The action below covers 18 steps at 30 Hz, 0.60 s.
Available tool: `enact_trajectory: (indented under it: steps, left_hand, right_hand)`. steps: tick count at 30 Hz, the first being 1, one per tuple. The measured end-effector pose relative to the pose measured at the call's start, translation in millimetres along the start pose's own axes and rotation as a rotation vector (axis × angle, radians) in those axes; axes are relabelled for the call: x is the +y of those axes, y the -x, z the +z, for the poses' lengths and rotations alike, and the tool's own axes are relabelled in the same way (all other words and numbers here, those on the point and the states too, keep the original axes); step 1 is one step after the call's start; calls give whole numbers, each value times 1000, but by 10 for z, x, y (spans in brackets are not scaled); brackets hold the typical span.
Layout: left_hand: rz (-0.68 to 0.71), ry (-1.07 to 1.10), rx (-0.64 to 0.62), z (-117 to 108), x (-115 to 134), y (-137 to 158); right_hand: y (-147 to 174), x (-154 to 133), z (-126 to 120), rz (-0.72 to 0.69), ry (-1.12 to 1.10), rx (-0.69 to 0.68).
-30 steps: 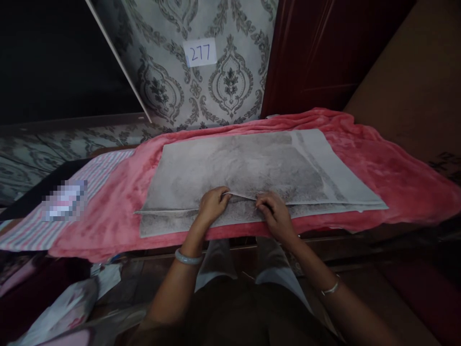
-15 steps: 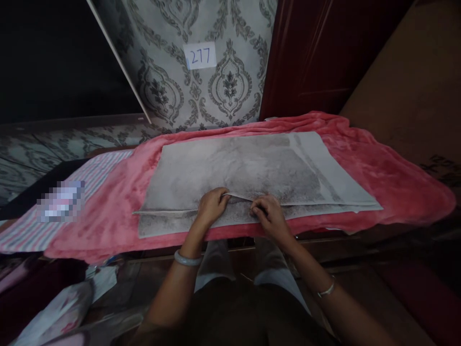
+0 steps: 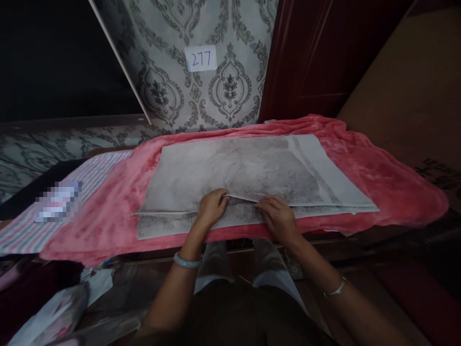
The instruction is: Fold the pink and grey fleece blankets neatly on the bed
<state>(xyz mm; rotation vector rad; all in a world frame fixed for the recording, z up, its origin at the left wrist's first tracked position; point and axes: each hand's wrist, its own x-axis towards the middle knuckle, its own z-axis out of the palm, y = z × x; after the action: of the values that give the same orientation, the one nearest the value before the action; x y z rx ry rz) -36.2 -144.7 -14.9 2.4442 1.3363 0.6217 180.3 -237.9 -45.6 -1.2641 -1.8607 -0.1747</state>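
A large pale sheet point(image 3: 230, 166) with grey, ink-like smudges lies flat before me; it looks like paper, though I cannot be sure. Along its near side a fold runs from left to right, with a strip of the sheet showing below it. My left hand point(image 3: 212, 209) is closed, pinching the raised edge of this fold between thumb and fingers. A short way to the right, my right hand point(image 3: 280, 220) has its fingertips together on the same edge. Between the two hands the edge stands slightly lifted, with a dark gap beneath it.
Under the sheet spreads a pink plush blanket point(image 3: 97, 216), with a striped cloth point(image 3: 21, 230) at left. A dark screen point(image 3: 65, 62) stands at back left, a cardboard panel point(image 3: 406, 91) at right. A card marked 277 point(image 3: 200, 58) is on the wall.
My right hand has shifted slightly right along the fold, and its fingers have straightened from a curled pinch. The left hand keeps its place on the edge.
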Motion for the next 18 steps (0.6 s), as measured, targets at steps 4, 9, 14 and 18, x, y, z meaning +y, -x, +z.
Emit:
enact_trajectory:
  steps: [4, 9, 14, 18]
  left_hand:
    - [9, 12, 8, 0, 4, 11]
    - [20, -5, 13, 23, -21, -4]
    - [77, -33, 94, -8, 30, 61]
    - [346, -88, 228, -67, 274, 275]
  right_hand:
    - [19, 70, -108, -55, 174, -121]
    - [4, 25, -224, 15, 141, -179]
    - [-55, -88, -138, 216, -177, -55]
    - [-108, -111, -50, 359, -312, -29]
